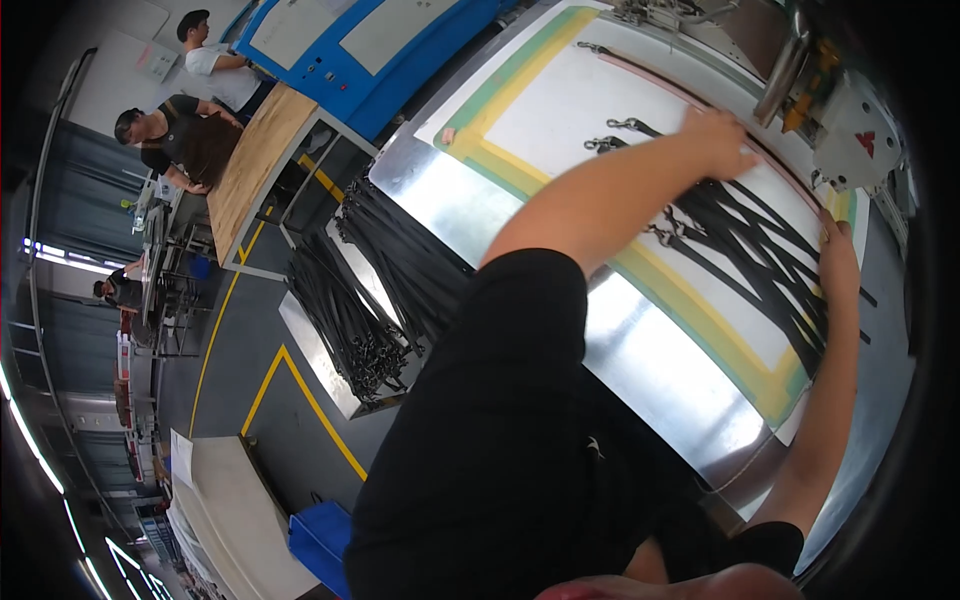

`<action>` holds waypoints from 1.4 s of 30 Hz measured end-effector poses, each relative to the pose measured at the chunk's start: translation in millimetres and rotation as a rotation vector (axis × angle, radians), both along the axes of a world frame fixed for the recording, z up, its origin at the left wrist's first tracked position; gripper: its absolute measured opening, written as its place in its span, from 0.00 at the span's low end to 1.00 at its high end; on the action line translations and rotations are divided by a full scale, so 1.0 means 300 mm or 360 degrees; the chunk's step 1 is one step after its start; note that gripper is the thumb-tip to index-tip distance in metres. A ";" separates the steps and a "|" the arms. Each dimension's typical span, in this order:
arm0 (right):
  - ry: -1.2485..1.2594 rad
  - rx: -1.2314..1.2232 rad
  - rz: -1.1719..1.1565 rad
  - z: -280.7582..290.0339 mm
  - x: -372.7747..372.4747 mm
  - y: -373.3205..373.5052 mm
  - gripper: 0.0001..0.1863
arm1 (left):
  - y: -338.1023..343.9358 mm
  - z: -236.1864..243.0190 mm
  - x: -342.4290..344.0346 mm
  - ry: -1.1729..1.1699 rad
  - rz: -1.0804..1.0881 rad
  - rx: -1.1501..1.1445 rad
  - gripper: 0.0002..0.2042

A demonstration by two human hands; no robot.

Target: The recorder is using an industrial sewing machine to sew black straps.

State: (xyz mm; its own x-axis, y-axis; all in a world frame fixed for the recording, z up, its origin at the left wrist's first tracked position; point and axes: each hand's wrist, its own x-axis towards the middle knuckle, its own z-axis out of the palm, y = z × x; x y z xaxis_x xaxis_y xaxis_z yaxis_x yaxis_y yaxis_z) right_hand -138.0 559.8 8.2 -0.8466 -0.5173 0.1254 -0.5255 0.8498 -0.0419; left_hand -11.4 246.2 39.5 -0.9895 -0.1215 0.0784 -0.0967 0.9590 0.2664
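Observation:
A black strap with a metal snap hook [590, 46] at its far end lies along a narrow reddish-brown strip [655, 82] on the white work surface. My left hand [715, 143] is over the middle of this strap, fingers bent and closed down on it; the fingertips are partly hidden. At the strap's near right end, my right hand [838, 243] has its fingers closed on it. Between and below my hands, several more black straps [745, 245] lie crossed, with snap hooks [628, 124] toward the left and their tails over the right edge.
Green and yellow tape [690, 345] borders the white sheet on a metal table [640, 350]. A machine head [850, 140] stands at the far right. Bundles of black straps [345, 310] lie on a bench at left. People work beyond at a wooden table [262, 160].

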 end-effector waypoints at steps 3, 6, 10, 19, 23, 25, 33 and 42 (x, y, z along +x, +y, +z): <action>0.0011 -0.0084 0.0089 -0.017 -0.018 0.071 0.31 | -0.159 -0.028 0.047 0.0101 0.0146 -0.0149 0.35; -0.0014 -0.0065 0.0049 -0.007 -0.004 0.101 0.32 | -0.265 -0.019 0.092 0.0074 0.0169 -0.0181 0.34; -0.0028 -0.0073 0.0000 -0.036 -0.055 0.144 0.32 | -0.354 -0.044 0.081 0.0237 0.0142 -0.0333 0.33; -0.0021 -0.0086 0.0013 -0.002 -0.007 0.112 0.33 | -0.453 -0.075 0.118 0.0446 0.0158 -0.0419 0.27; -0.0044 -0.0093 0.0014 0.001 -0.030 0.122 0.31 | -0.413 -0.083 0.126 0.0462 0.0247 -0.0365 0.27; -0.0080 -0.0025 0.0092 -0.024 -0.092 0.149 0.26 | -0.391 -0.065 0.136 0.0421 0.0312 -0.0314 0.28; 0.0002 -0.0465 0.0138 -0.191 -0.291 0.152 0.21 | -0.377 -0.072 0.116 0.0516 0.0370 -0.0132 0.27; 0.0004 -0.0562 0.0293 -0.216 -0.303 0.178 0.19 | -0.385 -0.092 0.119 0.0544 0.0364 -0.0053 0.27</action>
